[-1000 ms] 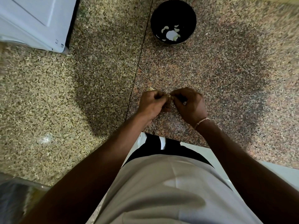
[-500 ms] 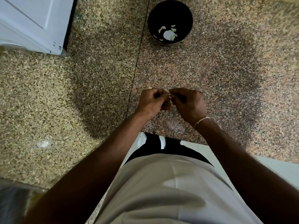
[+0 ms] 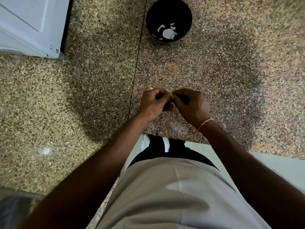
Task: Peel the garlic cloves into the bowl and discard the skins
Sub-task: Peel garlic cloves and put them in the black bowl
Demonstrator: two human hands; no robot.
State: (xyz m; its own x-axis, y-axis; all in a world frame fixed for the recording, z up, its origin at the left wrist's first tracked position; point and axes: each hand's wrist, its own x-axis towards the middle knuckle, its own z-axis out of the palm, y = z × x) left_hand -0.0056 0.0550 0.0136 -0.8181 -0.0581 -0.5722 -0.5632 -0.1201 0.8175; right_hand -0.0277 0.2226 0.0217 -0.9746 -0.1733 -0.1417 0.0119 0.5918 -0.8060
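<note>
You have a few pale, curved peeled cloves [image 3: 160, 28] lying in the round black bowl [image 3: 187, 12] on the speckled granite counter [image 3: 231, 71]. Your left hand [image 3: 154, 103] and right hand [image 3: 192, 104] both pinch what is probably another small, papery-skinned garlic clove [image 3: 172, 97], mostly hidden, well short of the bowl.

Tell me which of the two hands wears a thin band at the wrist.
The right hand: a thin pale band crosses its wrist. The left hand has a bare wrist. Both pinch something small between them above the stone counter.
</note>
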